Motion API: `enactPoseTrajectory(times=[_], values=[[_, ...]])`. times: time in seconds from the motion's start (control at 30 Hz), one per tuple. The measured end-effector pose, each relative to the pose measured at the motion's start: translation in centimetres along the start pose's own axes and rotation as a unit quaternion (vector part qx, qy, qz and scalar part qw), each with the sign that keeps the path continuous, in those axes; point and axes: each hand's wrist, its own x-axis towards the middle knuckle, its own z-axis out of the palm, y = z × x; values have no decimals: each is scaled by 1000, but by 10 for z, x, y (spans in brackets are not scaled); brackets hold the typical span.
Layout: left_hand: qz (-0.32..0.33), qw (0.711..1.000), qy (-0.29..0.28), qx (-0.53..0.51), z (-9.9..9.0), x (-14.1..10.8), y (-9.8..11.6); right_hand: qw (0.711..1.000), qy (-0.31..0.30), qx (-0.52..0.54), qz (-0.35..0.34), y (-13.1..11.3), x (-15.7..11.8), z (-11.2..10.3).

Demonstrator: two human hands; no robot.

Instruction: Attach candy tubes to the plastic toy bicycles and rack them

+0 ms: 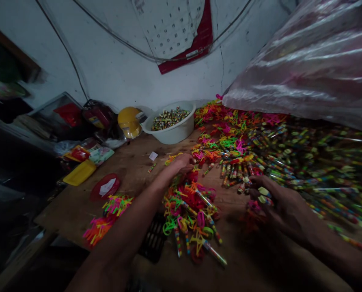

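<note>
Whitewashed wall (102, 61) with a torn calendar (171, 28) on it, pretty dim in here, and below that a wooden bench (132, 158) loaded with stuff. Clear tubes (290, 162) with multicoloured contents cover the right side, under a big plastic bag (305, 69). Neon plastic pieces (211, 148) spread along their left edge, and a mixed heap (199, 219) of both sits right between the 2 arms, next to a black crate (153, 239). White basin (171, 137) at the back is full of small bits.

Left hand (185, 162) is at the near edge of the neon pieces, fingers bent, but it's blurry and I can't tell if it's holding anything. Right hand (278, 198) is half curled by the tubes, with 2 pale ends showing at its fingers; can't swear they're actually gripped.

Handling-wise, I'd guess the tubes are light, stiff and a bit slippery, so pinch them around the middle of the barrel; squeezing too hard might crack thin plastic. Neon pieces look featherweight and bendy, likely to tangle, so I'd grab those by a loop.
</note>
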Motion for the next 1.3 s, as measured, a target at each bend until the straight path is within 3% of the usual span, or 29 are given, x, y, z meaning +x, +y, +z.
enactPoseTrajectory(times=[0.13, 0.27, 0.43, 0.6, 0.67, 0.8, 0.9, 1.0, 1.17, 1.3], values=[[4, 998, 56, 24, -4, 0, 1, 1000, 4, -18, -6, -2, 2, -12], [83, 988, 130, 31, -8, 15, 26, 1000, 10, -8, -8, -5, 5, -17], [152, 981, 118, 7, 4, 34, 53, 1000, -13, 1, 5, -4, 3, -18], [117, 983, 125, -66, 5, 29, 59, 999, -23, 26, 36, -4, -12, -22], [93, 980, 139, -113, -4, 26, 56, 996, -20, 56, 60, -8, -17, -22], [49, 956, 151, -247, -30, 19, 49, 991, 42, 86, 93, -22, -21, -15], [35, 920, 93, -380, -45, 4, 50, 987, 85, 101, 94, -32, -22, -6], [33, 853, 0, -521, -41, -22, 61, 979, 111, 135, 104, -42, -29, -3], [4, 714, -110, -691, 2, -63, 94, 956, 165, 170, 174, -57, -42, -16], [-18, 626, -167, -762, 31, -69, 123, 947, 195, 132, 219, -57, -37, -8]])
